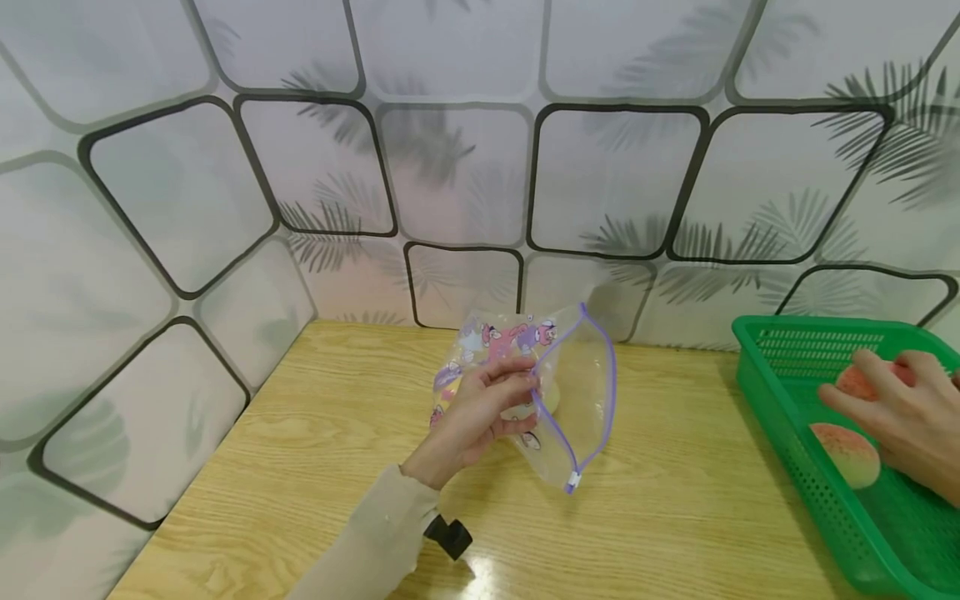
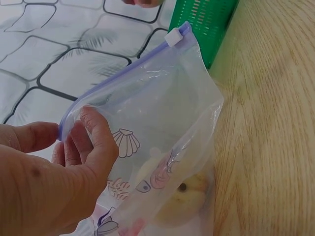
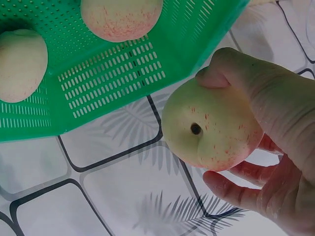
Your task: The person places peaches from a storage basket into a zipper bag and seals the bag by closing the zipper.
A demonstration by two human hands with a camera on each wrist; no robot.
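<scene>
My left hand (image 1: 487, 408) grips the purple-edged mouth of a clear, cartoon-printed zip bag (image 2: 162, 93), thumb on one side and fingers on the other. The bag's mouth gapes toward the right, and its white slider (image 1: 573, 480) sits at the near end. Inside the bag lies a pale peach (image 2: 182, 204), seen through the plastic. At the far right, my right hand (image 1: 911, 408) holds a pink-and-cream peach (image 3: 211, 128) between thumb and fingers, over the green basket (image 1: 802, 500). Another peach (image 1: 846, 455) rests in the basket just below that hand.
Two peaches, one blushed peach (image 3: 123, 17) and one paler peach (image 3: 23, 66), show in the basket in the right wrist view. A wood-grain table (image 1: 675, 500) lies under everything. Behind it and on the left stands a patterned wall covering (image 1: 465, 183).
</scene>
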